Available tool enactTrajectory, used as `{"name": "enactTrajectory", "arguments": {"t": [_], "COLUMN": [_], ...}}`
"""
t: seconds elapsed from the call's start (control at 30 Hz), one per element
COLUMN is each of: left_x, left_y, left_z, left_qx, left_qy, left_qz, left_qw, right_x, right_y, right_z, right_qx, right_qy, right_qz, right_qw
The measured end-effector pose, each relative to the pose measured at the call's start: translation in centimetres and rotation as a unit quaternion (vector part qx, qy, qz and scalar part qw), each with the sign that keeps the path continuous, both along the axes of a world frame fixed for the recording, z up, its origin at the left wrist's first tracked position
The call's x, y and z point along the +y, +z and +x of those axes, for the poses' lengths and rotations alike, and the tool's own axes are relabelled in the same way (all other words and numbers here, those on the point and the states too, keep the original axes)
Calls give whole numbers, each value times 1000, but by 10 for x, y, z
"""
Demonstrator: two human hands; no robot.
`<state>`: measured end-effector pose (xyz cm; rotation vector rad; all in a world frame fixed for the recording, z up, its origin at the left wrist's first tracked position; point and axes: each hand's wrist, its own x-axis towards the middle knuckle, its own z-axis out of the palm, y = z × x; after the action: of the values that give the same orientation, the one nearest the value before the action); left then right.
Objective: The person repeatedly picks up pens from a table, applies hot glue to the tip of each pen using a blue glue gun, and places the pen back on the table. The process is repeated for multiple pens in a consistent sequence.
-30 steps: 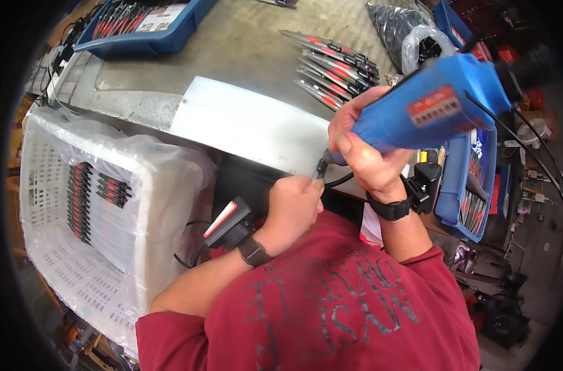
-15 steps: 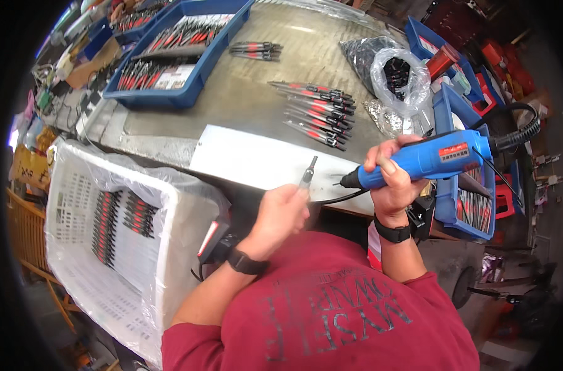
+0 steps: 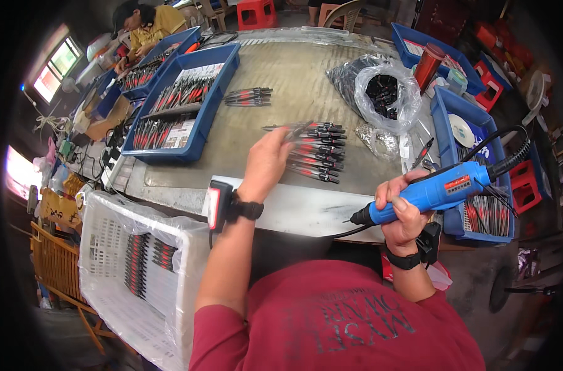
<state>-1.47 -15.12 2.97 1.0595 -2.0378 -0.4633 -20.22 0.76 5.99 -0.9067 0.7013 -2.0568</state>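
- At the lower center I see the maroon shirt (image 3: 337, 315) of the wearer, nearest the camera.
- Right of center, the right hand (image 3: 405, 213): its grip is wrapped around a blue power tool (image 3: 439, 191), whose dark nose points left, over the end of a white board (image 3: 318, 213).
- At the center, the left hand (image 3: 266, 162): I read its grip as narrow, fingertips pinched on a slim dark tool (image 3: 301, 131), blurred and tilted, at the left side of a pile of red-and-black tools (image 3: 318, 151).
- At the lower left, a white crate (image 3: 193, 247) with a plastic liner; inside stand two rows of similar tools (image 3: 136, 266).
- Beyond the board, the surface (image 3: 241, 133) bears the pile and, farther off, a small group of tools (image 3: 247, 96).
- Left and right on it, I note blue trays (image 3: 182, 153) of tools.
- Upper right, a clear bag (image 3: 411, 93) of dark parts.
- Upper left, a co-worker in yellow (image 3: 164, 25).
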Motion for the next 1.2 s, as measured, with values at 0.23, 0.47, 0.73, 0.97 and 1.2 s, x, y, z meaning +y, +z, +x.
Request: {"name": "enactTrajectory", "arguments": {"t": [0.23,0.47,0.73,0.97,1.2], "left_x": [-31,-40,-39,-45,-117], "left_y": [-7,-12,-6,-3,-9], "left_z": [-17,-31,-38,-34,9], "left_qx": [-129,-195,-212,-103,-38], "left_qy": [-83,-132,-156,-162,77], "left_qz": [-106,-145,-124,-92,-115], "left_qw": [982,961,957,977,990], "right_x": [1,-1,-3,-2,-5], "right_y": [-5,-8,-7,-12,-16], "right_z": [-9,-13,-11,-12,-15], "right_qx": [-20,-26,-26,-27,-34], "right_qy": [6,5,11,16,59], "right_qz": [16,31,39,50,5], "right_qw": [1000,999,999,998,998]}}
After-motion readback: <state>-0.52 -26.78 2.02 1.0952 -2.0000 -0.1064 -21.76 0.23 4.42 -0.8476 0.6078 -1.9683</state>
